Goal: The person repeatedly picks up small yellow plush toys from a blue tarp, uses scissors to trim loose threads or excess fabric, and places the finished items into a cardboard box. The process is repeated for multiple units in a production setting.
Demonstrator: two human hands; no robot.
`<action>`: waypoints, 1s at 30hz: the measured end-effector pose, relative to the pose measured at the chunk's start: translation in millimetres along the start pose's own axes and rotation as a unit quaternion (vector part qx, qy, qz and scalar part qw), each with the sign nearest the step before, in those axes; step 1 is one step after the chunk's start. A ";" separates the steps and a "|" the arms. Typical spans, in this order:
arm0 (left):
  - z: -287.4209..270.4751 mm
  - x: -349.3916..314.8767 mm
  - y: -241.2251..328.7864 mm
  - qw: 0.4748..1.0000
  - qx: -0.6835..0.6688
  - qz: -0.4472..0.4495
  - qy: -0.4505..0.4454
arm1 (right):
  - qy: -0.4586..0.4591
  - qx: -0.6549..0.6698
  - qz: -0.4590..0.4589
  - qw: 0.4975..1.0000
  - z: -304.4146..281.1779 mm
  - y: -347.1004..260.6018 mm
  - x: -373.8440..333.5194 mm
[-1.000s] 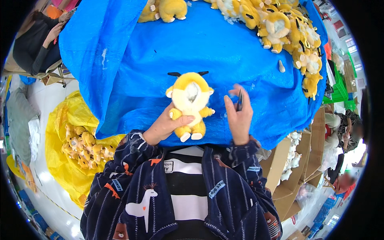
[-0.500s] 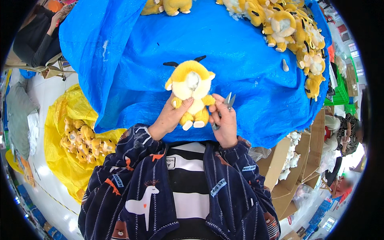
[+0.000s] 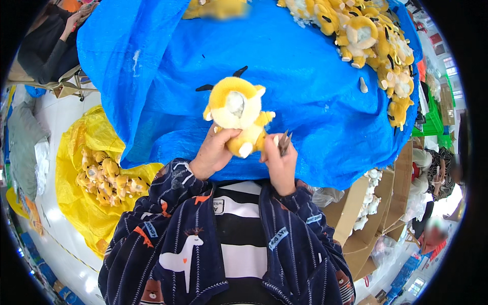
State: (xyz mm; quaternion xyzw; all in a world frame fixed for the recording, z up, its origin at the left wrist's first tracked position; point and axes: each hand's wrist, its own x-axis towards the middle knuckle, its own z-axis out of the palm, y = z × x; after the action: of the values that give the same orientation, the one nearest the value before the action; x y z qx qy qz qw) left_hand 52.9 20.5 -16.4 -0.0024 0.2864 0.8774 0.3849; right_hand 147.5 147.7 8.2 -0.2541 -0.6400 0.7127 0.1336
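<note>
A yellow-and-cream plush toy [image 3: 239,109] with black horns is held up in front of me, tilted to the left. The middle of its face is a pale grey-white patch without features. My left hand [image 3: 210,155] is closed round its lower body from the left side. My right hand [image 3: 281,170] is closed round a pair of small scissors [image 3: 285,142], the blades pointing up past the fingers. Its fingertips touch the toy's lower right side, by a leg. The scissors' handles are hidden in the palm.
A blue tarp [image 3: 168,91] spreads under the toy. More plush toys [image 3: 358,35] are heaped at its far right. A small pale piece [image 3: 363,85] lies near them. At left is a yellow sack [image 3: 76,208] of toy parts; at right, a cardboard box [image 3: 351,203] with white pieces.
The toy has tilted left and turned. My right hand has shifted from its arm down to its leg, scissors still in it. My left hand keeps its hold.
</note>
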 end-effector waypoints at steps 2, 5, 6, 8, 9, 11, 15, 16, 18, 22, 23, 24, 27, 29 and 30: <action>-15.7 6.2 -7.1 1.000 0.024 0.000 0.002 | -0.010 0.200 0.114 0.973 1.2 6.9 2.3; -22.5 10.7 4.8 0.938 0.331 0.104 0.001 | 0.014 0.119 0.046 0.992 -0.9 13.7 8.9; -19.7 7.4 10.0 0.871 0.468 0.152 0.003 | 0.026 0.056 -0.002 0.998 -2.2 17.3 9.3; 2.5 -6.3 26.8 0.761 0.608 0.211 0.078 | 0.032 -0.012 -0.077 0.996 -6.4 23.6 11.4; 9.1 -17.1 36.3 0.683 0.684 0.245 0.074 | 0.032 -0.045 -0.115 0.992 -5.8 23.5 11.8; 33.4 -27.9 40.7 0.704 0.698 0.132 0.001 | 0.013 -0.118 -0.169 0.979 -5.3 21.2 10.2; 28.0 -25.0 27.0 0.612 0.755 0.230 -0.059 | -0.013 -0.214 -0.241 0.947 -1.5 1.7 9.3; 26.5 -26.4 21.6 0.653 0.720 0.229 -0.048 | -0.021 -0.230 -0.250 0.940 -2.6 -1.3 8.4; 19.2 -23.0 19.0 0.676 0.685 0.268 -0.040 | -0.014 -0.291 -0.293 0.911 -5.7 -7.7 8.2; 13.4 -24.8 19.3 0.787 0.557 0.263 -0.027 | 0.031 -0.346 -0.336 0.875 -10.0 -16.1 9.8; 11.5 -26.3 19.5 0.826 0.513 0.233 -0.023 | 0.038 -0.330 -0.326 0.885 -10.0 -16.5 10.0; 12.4 -25.9 19.9 0.867 0.444 0.222 -0.043 | 0.041 -0.277 -0.238 0.930 -9.6 -17.7 10.8; 8.0 -26.2 19.3 0.894 0.413 0.167 -0.055 | -0.021 0.151 0.132 0.980 -14.2 -13.3 13.4; 4.5 -23.4 12.4 0.893 0.410 0.175 -0.059 | 0.008 0.190 0.141 0.972 -4.9 -14.2 13.2; 3.9 -21.5 10.3 0.893 0.408 0.181 -0.062 | 0.007 0.195 0.124 0.973 -4.9 -8.8 15.1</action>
State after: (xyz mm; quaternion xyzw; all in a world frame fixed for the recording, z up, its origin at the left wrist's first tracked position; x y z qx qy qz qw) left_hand 61.9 2.4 -3.1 0.2608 0.5907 0.7360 0.2034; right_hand 136.3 160.9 13.7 -0.3061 -0.4512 0.8328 0.0955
